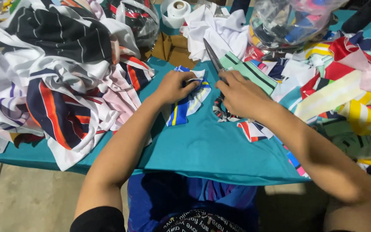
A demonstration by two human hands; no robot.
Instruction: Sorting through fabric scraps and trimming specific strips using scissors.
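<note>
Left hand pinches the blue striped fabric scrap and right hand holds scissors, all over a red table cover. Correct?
Not quite: the table cover is teal, not red, as the head view shows. The left hand does pinch the blue striped fabric scrap, and the right hand holds the scissors.

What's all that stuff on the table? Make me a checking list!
Surface: table under a teal cloth.
Job's things: blue, yellow and white striped fabric piece; scissors.
Clutter: striped fabric pile at left, colourful scraps at right, clear bags of scraps, white tape roll.
Hands: left hand grips the fabric piece; right hand holds the scissors.
Cables: nothing seen.
Surroundings: concrete floor.
</note>
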